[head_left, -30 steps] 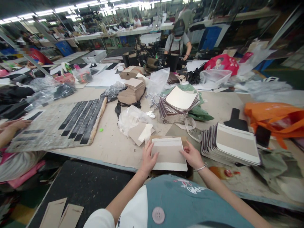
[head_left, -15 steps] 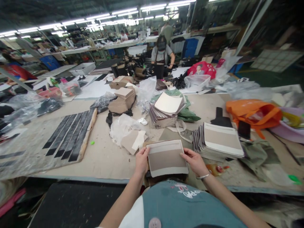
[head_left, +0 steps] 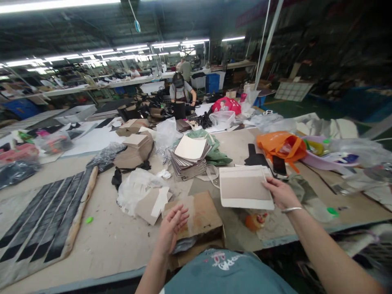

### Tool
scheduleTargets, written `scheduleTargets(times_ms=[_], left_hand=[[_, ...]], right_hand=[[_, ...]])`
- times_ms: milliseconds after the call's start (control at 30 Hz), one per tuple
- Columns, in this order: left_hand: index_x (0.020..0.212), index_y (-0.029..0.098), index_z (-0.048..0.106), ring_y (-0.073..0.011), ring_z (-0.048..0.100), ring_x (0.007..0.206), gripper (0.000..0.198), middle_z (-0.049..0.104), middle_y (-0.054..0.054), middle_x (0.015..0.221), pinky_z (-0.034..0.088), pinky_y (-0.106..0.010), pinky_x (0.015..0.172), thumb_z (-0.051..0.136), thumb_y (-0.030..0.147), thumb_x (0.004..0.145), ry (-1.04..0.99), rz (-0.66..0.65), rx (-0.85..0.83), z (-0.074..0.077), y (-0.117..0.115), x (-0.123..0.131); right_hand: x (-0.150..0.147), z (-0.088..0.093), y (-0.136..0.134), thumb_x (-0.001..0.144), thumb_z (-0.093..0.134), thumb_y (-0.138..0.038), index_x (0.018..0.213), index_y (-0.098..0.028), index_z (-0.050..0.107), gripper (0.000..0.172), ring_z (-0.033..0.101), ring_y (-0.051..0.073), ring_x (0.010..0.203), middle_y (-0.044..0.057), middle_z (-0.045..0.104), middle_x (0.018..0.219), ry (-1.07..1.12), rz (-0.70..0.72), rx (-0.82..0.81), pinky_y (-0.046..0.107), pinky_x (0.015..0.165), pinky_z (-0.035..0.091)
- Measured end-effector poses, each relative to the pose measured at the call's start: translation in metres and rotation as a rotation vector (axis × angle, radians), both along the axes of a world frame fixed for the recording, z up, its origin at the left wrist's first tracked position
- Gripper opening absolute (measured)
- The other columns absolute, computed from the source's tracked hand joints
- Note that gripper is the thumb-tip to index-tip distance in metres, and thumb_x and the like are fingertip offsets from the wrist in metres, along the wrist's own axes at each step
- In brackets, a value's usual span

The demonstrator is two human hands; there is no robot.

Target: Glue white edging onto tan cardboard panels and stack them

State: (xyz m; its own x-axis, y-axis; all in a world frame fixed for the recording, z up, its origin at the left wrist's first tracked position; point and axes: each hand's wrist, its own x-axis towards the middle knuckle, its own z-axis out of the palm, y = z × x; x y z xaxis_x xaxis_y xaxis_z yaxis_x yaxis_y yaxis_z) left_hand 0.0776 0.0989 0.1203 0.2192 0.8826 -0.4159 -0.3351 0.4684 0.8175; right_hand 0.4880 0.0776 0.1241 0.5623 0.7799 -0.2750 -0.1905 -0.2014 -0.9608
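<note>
My right hand [head_left: 283,194] pinches the right edge of a flat beige panel [head_left: 241,188] with pale borders. The panel lies over the right-hand stack of similar panels, which it mostly hides; whether it rests on them I cannot tell. My left hand [head_left: 174,224] is empty, its fingers loosely curled and apart, at the left side of a brown cardboard box [head_left: 203,212]. Beyond the box stands another stack of panels [head_left: 191,149], cream side up with dark edges showing.
A clear plastic bag [head_left: 134,188] and cardboard pieces [head_left: 134,149] lie left of centre. Black strips [head_left: 58,208] rest on a board further left. At the right are an orange bag [head_left: 280,145] and a phone [head_left: 279,166]. Across the table a person [head_left: 182,90] works.
The panel has gone from between both hands to the right, over the right-hand stack, held by my right hand alone. My left hand has let go. The view has swung right.
</note>
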Motion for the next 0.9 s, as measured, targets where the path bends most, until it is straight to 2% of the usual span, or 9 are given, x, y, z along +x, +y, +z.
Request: scheduleTargets(times_ms=[100, 200, 300, 367, 433, 567, 667, 767, 900], left_hand=[[0.101, 0.014, 0.060, -0.0151, 0.064, 0.083, 0.046, 0.067, -0.010, 0.097, 0.049, -0.024, 0.075, 0.074, 0.041, 0.067, 0.028, 0.089, -0.089, -0.013, -0.013, -0.010], [0.096, 0.015, 0.061, -0.0146, 0.065, 0.079, 0.046, 0.068, -0.008, 0.092, 0.049, -0.023, 0.072, 0.077, 0.042, 0.062, 0.090, 0.166, -0.144, -0.025, -0.029, -0.020], [0.095, 0.015, 0.062, -0.0151, 0.065, 0.076, 0.049, 0.069, -0.008, 0.089, 0.049, -0.023, 0.070, 0.079, 0.043, 0.059, 0.156, 0.241, -0.156, -0.034, -0.046, -0.029], [0.095, 0.015, 0.062, -0.0158, 0.065, 0.077, 0.049, 0.069, -0.009, 0.089, 0.049, -0.024, 0.071, 0.079, 0.043, 0.059, 0.159, 0.286, -0.158, -0.037, -0.055, -0.034], [0.096, 0.014, 0.062, -0.0163, 0.065, 0.078, 0.048, 0.068, -0.010, 0.090, 0.049, -0.025, 0.072, 0.079, 0.042, 0.060, 0.141, 0.321, -0.162, -0.039, -0.062, -0.038], [0.094, 0.013, 0.063, -0.0172, 0.065, 0.076, 0.053, 0.068, -0.010, 0.087, 0.049, -0.025, 0.070, 0.080, 0.045, 0.055, 0.177, 0.394, -0.145, -0.038, -0.071, -0.041], [0.092, 0.013, 0.064, -0.0167, 0.065, 0.072, 0.056, 0.069, -0.009, 0.083, 0.048, -0.025, 0.067, 0.080, 0.048, 0.053, 0.250, 0.451, -0.101, -0.038, -0.076, -0.044], [0.091, 0.012, 0.065, -0.0159, 0.064, 0.071, 0.054, 0.069, -0.009, 0.082, 0.048, -0.024, 0.066, 0.078, 0.050, 0.055, 0.269, 0.476, -0.082, -0.040, -0.086, -0.052], [0.091, 0.013, 0.065, -0.0185, 0.065, 0.078, 0.051, 0.069, -0.010, 0.086, 0.049, -0.026, 0.071, 0.077, 0.049, 0.058, 0.241, 0.520, -0.124, -0.046, -0.106, -0.068]], right_hand=[[0.052, -0.015, 0.013, 0.058, 0.068, -0.029, 0.092, -0.017, 0.061, 0.037, 0.062, 0.021, 0.064, 0.006, 0.066, 0.073, -0.118, -0.048, -0.104, 0.035, 0.059, 0.051], [0.085, -0.029, 0.023, 0.065, 0.063, -0.036, 0.083, -0.017, 0.062, 0.025, 0.062, 0.028, 0.074, 0.011, 0.064, 0.072, -0.606, -0.024, -0.185, 0.043, 0.067, 0.049], [0.089, -0.033, 0.036, 0.065, 0.065, -0.041, 0.093, -0.013, 0.064, 0.040, 0.053, 0.039, 0.100, 0.023, 0.062, 0.093, -1.026, -0.003, -0.170, 0.053, 0.085, 0.038], [0.069, -0.029, 0.050, 0.072, 0.059, -0.044, 0.114, -0.006, 0.056, 0.056, 0.046, 0.039, 0.110, 0.027, 0.055, 0.110, -1.284, 0.080, -0.068, 0.054, 0.091, 0.034], [0.033, -0.020, 0.070, 0.082, 0.048, -0.042, 0.127, -0.004, 0.045, 0.059, 0.045, 0.034, 0.112, 0.025, 0.050, 0.118, -1.484, 0.231, 0.089, 0.048, 0.094, 0.037], [-0.053, 0.001, 0.120, 0.087, 0.042, -0.034, 0.133, -0.012, 0.040, 0.052, 0.042, 0.027, 0.114, 0.016, 0.048, 0.125, -1.584, 0.538, 0.318, 0.040, 0.096, 0.038], [-0.102, 0.013, 0.162, 0.087, 0.043, -0.031, 0.135, -0.013, 0.039, 0.052, 0.043, 0.026, 0.112, 0.013, 0.046, 0.129, -1.672, 0.642, 0.351, 0.038, 0.096, 0.037], [-0.127, 0.019, 0.200, 0.086, 0.047, -0.028, 0.134, -0.010, 0.040, 0.052, 0.045, 0.027, 0.105, 0.015, 0.047, 0.127, -1.813, 0.726, 0.321, 0.038, 0.093, 0.038], [-0.136, 0.020, 0.230, 0.084, 0.045, -0.016, 0.112, -0.010, 0.058, 0.032, 0.049, 0.027, 0.091, 0.015, 0.059, 0.099, -1.908, 0.884, 0.349, 0.037, 0.083, 0.040]])
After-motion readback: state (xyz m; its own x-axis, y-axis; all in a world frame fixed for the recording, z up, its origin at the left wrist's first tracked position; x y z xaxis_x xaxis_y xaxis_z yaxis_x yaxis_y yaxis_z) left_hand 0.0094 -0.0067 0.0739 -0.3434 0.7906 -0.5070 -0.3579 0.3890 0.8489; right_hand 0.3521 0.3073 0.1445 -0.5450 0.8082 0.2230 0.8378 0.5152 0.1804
